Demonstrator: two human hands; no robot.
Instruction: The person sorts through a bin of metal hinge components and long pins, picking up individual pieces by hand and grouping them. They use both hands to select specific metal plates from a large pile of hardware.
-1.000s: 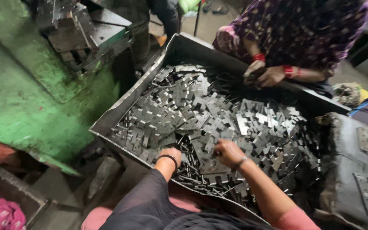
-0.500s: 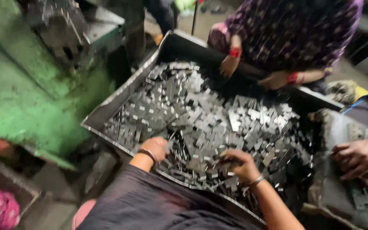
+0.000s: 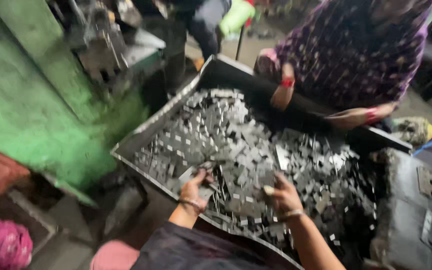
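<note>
Nearest the camera, two bare forearms reach up from 6 o'clock over the near rim of a large metal tray [image 3: 141, 141]. The left hand [image 3: 194, 188], a bangle at its wrist, is raised with the fingers curled closed around a few flat grey metal pieces [image 3: 202, 170] at the tray's near edge — blur hides how many it grips. Just to its 3 o'clock, the right hand [image 3: 282, 194] lies palm down on the heap of stamped metal pieces [image 3: 256, 145] that fills the tray; its fingers are bent into the pile, but whether they pinch anything cannot be told. At 9 o'clock stands a green machine body [image 3: 31, 115], with a pink cloth bundle [image 3: 1, 245] at 8 o'clock. Farther off, at 1 o'clock, another person in a purple patterned garment [image 3: 356, 55] leans in — one of their hands [image 3: 280, 96] inside the far end of the tray, the other [image 3: 348, 119] on its far rim.
</note>
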